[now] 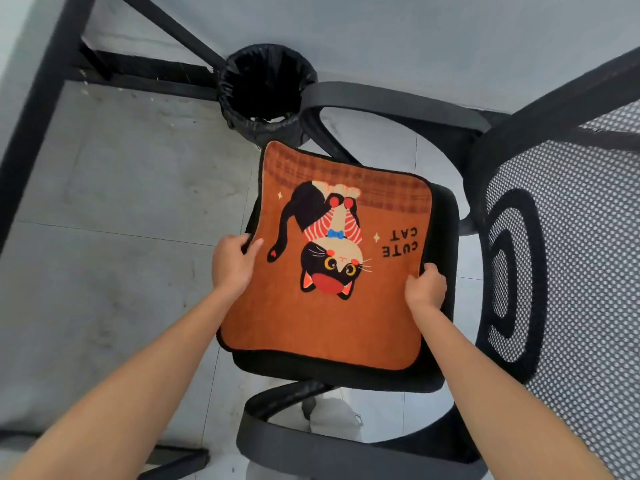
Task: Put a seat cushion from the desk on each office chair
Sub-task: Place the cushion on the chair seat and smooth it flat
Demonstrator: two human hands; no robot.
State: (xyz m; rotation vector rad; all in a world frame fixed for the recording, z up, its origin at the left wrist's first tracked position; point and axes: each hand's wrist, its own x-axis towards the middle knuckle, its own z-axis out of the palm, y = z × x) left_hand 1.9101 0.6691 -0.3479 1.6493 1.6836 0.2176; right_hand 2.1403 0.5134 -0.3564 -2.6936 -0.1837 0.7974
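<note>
An orange seat cushion with a black cat and the words "CUTE CAT" lies over the black seat of an office chair. My left hand grips the cushion's left edge, thumb on top. My right hand grips its right edge. The cushion's far left corner sticks out past the seat toward the bin. The chair's mesh backrest stands at the right, with one armrest beyond the cushion and the other near me.
A black bin with a bag liner stands on the grey tiled floor just beyond the cushion. Black desk frame legs run along the left and top left. A grey wall is behind.
</note>
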